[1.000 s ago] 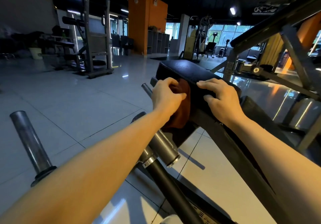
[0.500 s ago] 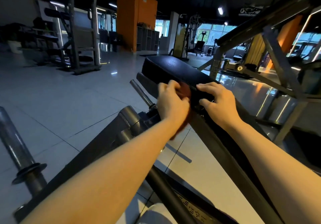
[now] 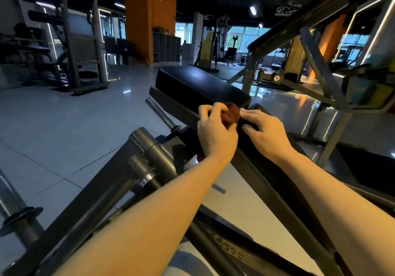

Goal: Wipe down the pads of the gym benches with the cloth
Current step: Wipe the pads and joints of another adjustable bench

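A black padded bench pad (image 3: 198,83) lies ahead of me, tilted on its dark metal frame. At the pad's near end a bunched brown cloth (image 3: 232,114) shows between my hands. My left hand (image 3: 214,132) grips the cloth, fingers curled around it. My right hand (image 3: 263,132) rests beside it on the dark frame edge just below the pad, its fingertips touching the cloth. Most of the cloth is hidden behind my left hand.
A grey weight-plate peg (image 3: 160,113) sticks out left of the pad, and a thicker steel arm (image 3: 119,179) runs across the lower left. A slanted machine frame (image 3: 316,46) rises at the right. Racks (image 3: 81,46) stand on the tiled floor at the back left.
Both hands have slid down from the pad's near face to its lower edge. The cloth has gone from hanging spread out to bunched in my left hand. My view has shifted.
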Demonstrator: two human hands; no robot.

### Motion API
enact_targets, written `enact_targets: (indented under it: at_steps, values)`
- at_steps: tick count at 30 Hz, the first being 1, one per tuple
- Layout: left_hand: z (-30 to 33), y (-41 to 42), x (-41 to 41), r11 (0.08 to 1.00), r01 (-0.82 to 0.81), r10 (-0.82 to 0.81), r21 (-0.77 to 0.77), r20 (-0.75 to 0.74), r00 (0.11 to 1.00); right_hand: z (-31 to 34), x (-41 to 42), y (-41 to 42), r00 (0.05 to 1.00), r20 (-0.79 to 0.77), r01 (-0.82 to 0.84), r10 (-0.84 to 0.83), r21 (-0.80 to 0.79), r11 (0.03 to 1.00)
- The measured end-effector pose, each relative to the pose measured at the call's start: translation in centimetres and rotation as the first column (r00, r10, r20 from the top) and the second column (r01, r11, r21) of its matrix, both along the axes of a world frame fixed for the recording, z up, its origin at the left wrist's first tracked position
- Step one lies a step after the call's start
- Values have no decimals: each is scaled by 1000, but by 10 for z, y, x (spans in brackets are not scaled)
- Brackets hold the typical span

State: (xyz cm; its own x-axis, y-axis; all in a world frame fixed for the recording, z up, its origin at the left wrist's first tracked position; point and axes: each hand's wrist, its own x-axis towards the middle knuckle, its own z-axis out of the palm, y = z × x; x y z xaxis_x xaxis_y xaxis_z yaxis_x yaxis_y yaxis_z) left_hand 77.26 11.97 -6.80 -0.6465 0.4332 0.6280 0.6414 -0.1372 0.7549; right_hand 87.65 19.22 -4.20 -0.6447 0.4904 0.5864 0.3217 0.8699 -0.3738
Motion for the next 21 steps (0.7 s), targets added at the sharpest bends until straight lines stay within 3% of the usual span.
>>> enact_targets:
  at_steps: [2,7,11,15,19,21]
  values:
    - [-7,-2,5,997,80,-80,-10,-40,996,3,6,-6,999,22,-30,30,-30,999]
    - [3,2,-7,987,-125,133,99,-85,987,-14,33,-8,989,21,148,-149,58,987]
    - [5,7,5,992,-114,119,50,-94,988,-26,46,-12,983,77,159,-165,71,985]
    - [-9,-1,2,999,-48,49,8,-78,996,-30,41,-21,982,26,183,-186,82,980]
    - [-9,-11,-9,976,-203,201,73,27,979,-33,38,-26,974,-1,224,-225,92,970]
    - [5,-7,-13,974,-198,204,109,-47,978,-33,37,-25,972,0,232,-233,114,966]
